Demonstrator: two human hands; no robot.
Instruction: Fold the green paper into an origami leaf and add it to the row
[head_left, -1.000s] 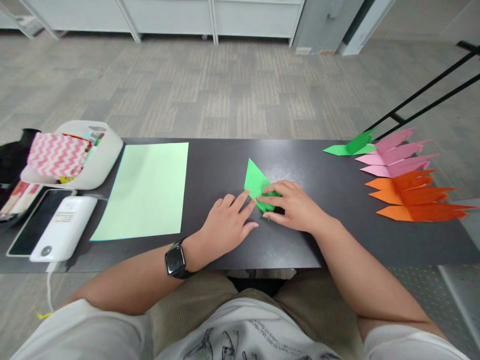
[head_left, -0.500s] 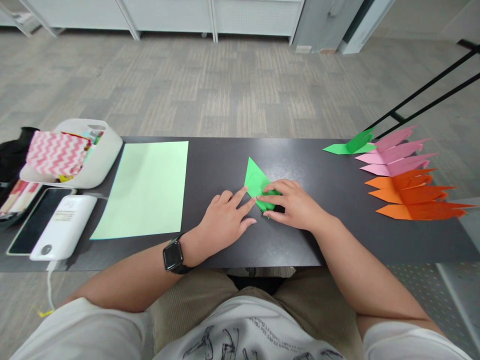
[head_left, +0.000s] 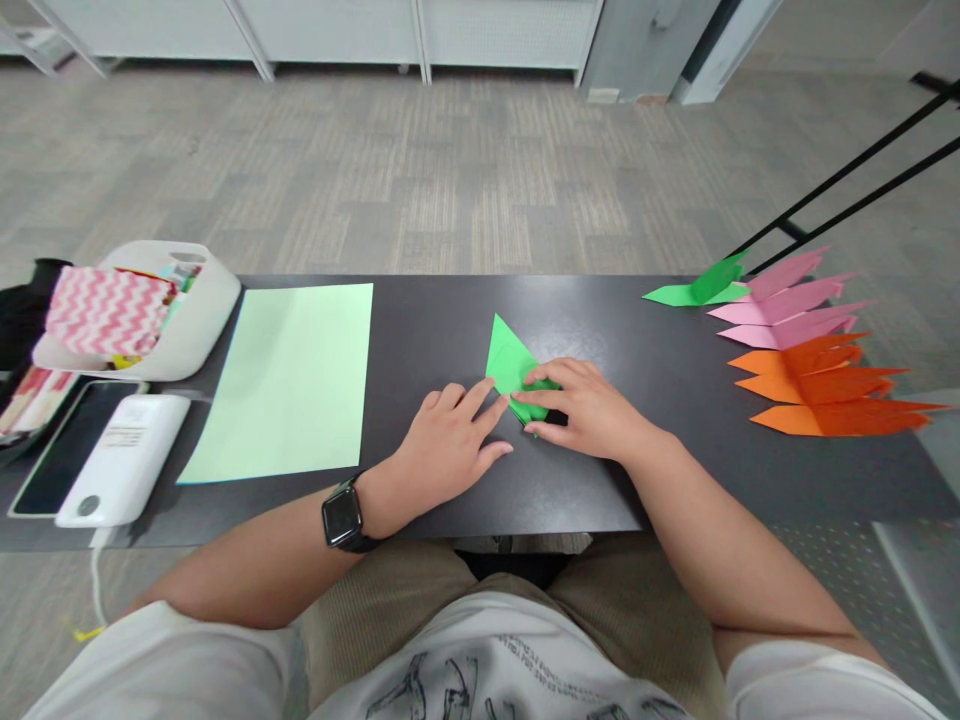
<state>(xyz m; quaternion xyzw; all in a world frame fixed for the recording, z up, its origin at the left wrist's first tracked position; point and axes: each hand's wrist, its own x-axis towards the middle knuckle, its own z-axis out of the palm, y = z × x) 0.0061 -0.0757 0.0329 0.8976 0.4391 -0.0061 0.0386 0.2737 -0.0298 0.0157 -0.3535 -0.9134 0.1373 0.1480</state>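
A green folded paper (head_left: 511, 355) lies on the dark table, one pointed corner aimed away from me. My left hand (head_left: 448, 440) rests flat at its left side, fingers stretched and apart, the index and middle fingertips touching the paper's edge. From the right, my right hand (head_left: 581, 408) covers part of the paper. Its fingers lie across the top layer while the thumb meets the near edge, pinching a fold there. The paper's right part is hidden under that hand.
Left of my hands lies a stack of pale green sheets (head_left: 289, 380). Beyond it are a white power bank (head_left: 124, 460), a phone (head_left: 64, 455) and a white basket (head_left: 214, 320). Finished paper cranes stand at the right: green (head_left: 697, 290), pink (head_left: 780, 300) and orange (head_left: 817, 390).
Both hands keep nearly the same place on the green paper. The whole view has shifted very slightly.
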